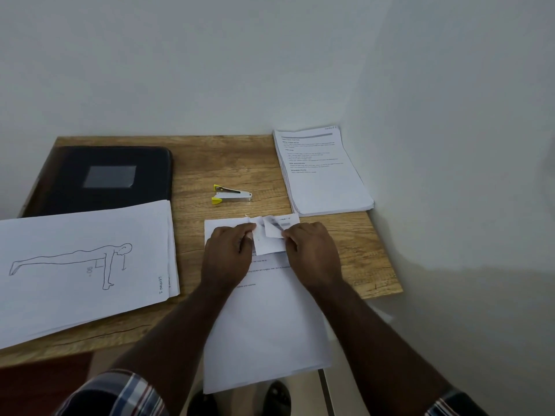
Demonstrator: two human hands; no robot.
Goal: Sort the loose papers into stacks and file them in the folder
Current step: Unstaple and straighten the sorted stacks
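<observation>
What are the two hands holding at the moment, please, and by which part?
Both hands pinch a small folded piece of paper above the sheet: left hand at its left edge, right hand at its right edge.

Both hands rest on a printed sheet point(264, 319) that overhangs the wooden table's point(228, 163) near edge. The left hand point(228, 253) and right hand point(312, 253) each pinch a folded-over flap of paper point(270, 235) between them. Just beyond the hands lies a yellow staple remover point(230, 194). Beyond the right hand sits a text stack point(322, 169); left of the left hand, a figure-drawing stack point(81, 265), and beyond it a black folder point(102, 178).
</observation>
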